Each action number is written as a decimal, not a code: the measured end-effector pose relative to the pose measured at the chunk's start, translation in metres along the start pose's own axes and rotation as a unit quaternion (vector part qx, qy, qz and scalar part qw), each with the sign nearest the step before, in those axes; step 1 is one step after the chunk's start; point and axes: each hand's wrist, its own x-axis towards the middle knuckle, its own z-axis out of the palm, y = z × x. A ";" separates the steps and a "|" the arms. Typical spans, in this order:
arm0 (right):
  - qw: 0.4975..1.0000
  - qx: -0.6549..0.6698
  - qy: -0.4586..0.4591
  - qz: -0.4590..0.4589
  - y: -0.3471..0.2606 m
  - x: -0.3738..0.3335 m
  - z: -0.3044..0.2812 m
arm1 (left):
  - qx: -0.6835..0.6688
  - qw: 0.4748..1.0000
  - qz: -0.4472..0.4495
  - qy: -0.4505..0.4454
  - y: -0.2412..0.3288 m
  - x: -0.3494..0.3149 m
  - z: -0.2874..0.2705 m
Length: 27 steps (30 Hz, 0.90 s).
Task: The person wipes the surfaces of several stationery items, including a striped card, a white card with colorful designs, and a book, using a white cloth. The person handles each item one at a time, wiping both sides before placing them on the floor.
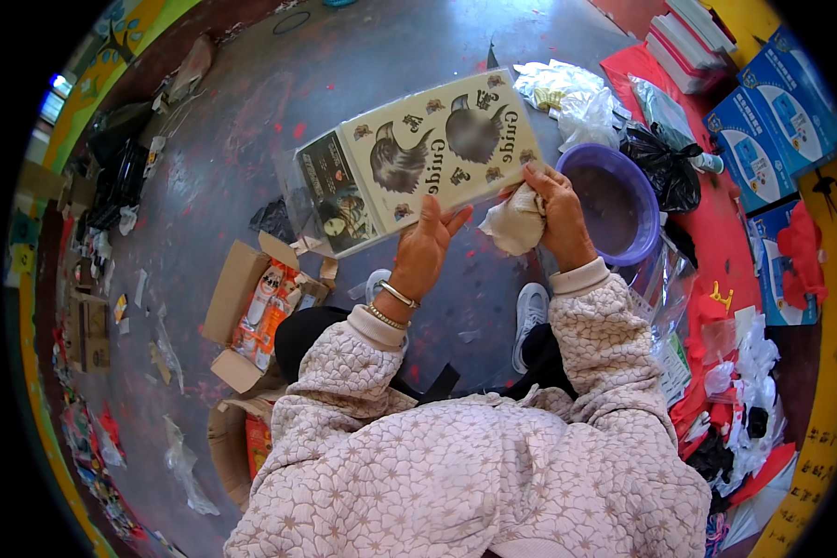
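A person in a pale quilted jacket is sitting over a grey concrete floor [363, 56], holding up a flat cream-coloured box [418, 158] printed with pictures of wigs and wrapped in clear film. The left hand [425, 251], bangles at its wrist, is propping the box from below, its fingers [456, 219] spread up against the lower edge and the thumb resting on the printed front. The right hand [553, 209] is clenching a crumpled white cloth [513, 223] and pressing it against the lower right corner of the box. Just beyond that hand, a purple plastic basin [644, 219] is standing on the floor, with a black plastic bag [665, 166] and clear bags [567, 98] lying behind it. Toward the right edge of the floor, blue cartons [763, 121] are sitting stacked on a red mat [721, 246]. On the person's left, an open cardboard box [237, 307] is holding orange packets [268, 312], and scraps of paper and film are littering the floor toward its left edge.
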 end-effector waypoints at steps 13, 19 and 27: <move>0.998 0.011 -0.052 0.024 0.019 -0.004 0.017 | -0.141 0.985 0.091 0.027 0.007 0.004 -0.015; 0.997 -0.012 -0.076 0.020 0.030 -0.007 0.024 | -0.160 0.982 0.096 0.013 0.023 0.005 -0.020; 0.996 -0.003 -0.087 0.013 0.028 -0.007 0.027 | -0.240 0.969 0.062 0.015 0.032 0.004 -0.007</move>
